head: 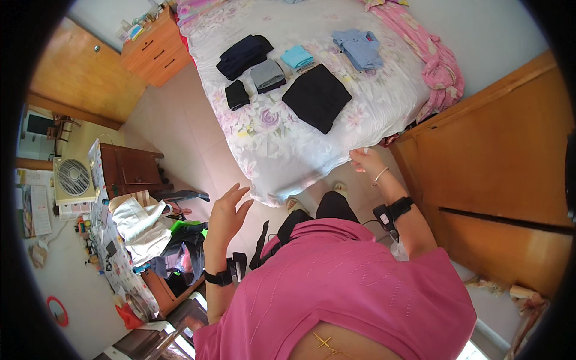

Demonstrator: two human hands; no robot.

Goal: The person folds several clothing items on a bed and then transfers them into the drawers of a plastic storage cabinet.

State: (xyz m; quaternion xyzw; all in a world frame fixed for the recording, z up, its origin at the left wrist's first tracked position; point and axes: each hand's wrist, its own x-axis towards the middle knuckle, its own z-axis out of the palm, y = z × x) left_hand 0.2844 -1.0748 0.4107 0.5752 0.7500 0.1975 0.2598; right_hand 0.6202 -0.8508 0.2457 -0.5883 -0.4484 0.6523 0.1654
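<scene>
My left hand [228,215] is beside the near left corner of the bed, empty, with its fingers apart. At the bed's foot edge is my right hand [368,163], its fingers curled against the rim of the floral bed sheet [270,148]; whether they pinch the cloth I cannot tell. On the sheet lie folded clothes: a large black garment [317,99], a small black one [237,95], a grey one [267,74] on a dark one, and a navy pile [243,56]. Farther back are a turquoise folded cloth [297,56] and a light blue shirt [358,48].
A wooden cabinet [490,157] stands close on the right. To the left, a bag and clothes heap [144,225] sits by a cluttered table, with a box fan [74,177] behind. An orange drawer chest [155,49] and a pink blanket [443,74] flank the bed.
</scene>
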